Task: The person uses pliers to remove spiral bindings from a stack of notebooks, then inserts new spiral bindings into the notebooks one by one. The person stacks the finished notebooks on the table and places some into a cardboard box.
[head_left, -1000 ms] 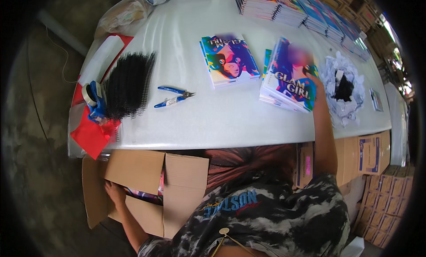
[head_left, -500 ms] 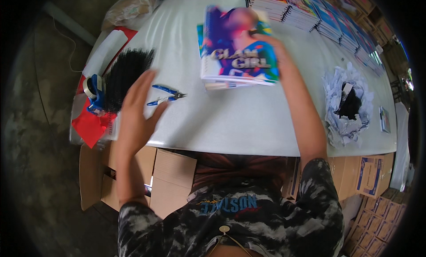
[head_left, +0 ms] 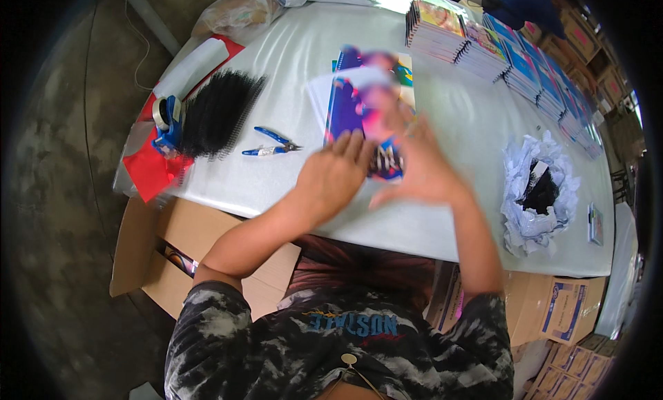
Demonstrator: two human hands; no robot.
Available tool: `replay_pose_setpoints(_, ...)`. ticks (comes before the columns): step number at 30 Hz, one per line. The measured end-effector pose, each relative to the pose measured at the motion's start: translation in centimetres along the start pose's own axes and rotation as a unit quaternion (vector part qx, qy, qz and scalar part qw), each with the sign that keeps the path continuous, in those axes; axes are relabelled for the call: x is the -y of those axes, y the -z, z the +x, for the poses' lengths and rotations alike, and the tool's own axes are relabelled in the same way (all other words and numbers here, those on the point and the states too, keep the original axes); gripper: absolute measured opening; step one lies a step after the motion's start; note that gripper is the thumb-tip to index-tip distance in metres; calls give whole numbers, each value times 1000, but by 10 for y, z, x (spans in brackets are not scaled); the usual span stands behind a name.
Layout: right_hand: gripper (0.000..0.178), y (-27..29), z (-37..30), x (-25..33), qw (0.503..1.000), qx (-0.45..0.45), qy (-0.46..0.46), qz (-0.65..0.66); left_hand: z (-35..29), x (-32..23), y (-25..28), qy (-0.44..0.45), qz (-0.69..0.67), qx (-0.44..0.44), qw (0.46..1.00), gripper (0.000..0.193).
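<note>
right hand (head_left: 425, 162): blurred, edges of the fingers running together; cannot tell whether the fingertips touch the purple, multicoloured spiral-bound notebooks (head_left: 343, 113). top cover also blurred, its lower part hidden behind both hands; number of copies cannot be read. left hand (head_left: 335, 176): back shows, palm and thumb hidden; grip or mere contact uncertain. open brown cardboard box (head_left: 186, 224): contents mostly covered by flaps and left forearm (head_left: 259, 241); the dark printed sliver (head_left: 181, 260) showing is too small to identify. black wire coils (head_left: 540, 195) inside crumpled whitish paper (head_left: 525, 227): too dark to separate. dark blue shape (head_left: 528, 5): cut off by top edge.
</note>
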State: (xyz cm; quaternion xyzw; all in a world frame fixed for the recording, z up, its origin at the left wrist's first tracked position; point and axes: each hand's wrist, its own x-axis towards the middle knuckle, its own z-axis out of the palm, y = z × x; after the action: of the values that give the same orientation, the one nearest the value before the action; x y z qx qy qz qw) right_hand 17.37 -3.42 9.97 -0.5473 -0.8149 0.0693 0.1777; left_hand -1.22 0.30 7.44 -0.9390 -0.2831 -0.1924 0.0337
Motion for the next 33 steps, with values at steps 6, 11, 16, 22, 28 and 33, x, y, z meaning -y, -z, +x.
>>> replay_pose_setpoints(6,47,-27,-81,37,986,-128,-85,68,-33,-26,39,-74,-172,-29,982,45)
replay_pose_setpoints(11,19,-17,-111,29,827,-315,-137,445,-37,17,26,127,-403,-244,873,82)
replay_pose_setpoints(16,32,-81,-117,-2,777,-225,-142,571,-50,25,-54,147,-564,-114,804,42)
replay_pose_setpoints(22,35,-83,-122,-4,857,-193,-180,442,-69,12,-64,235,-570,-79,784,22)
replay_pose_setpoints(28,29,-75,-101,-5,833,-200,-130,500,-64,60,-61,218,-87,-137,962,44)
replay_pose_setpoints(33,12,-89,-112,-14,840,-259,-172,444,-77,105,-71,306,-13,-22,952,21)
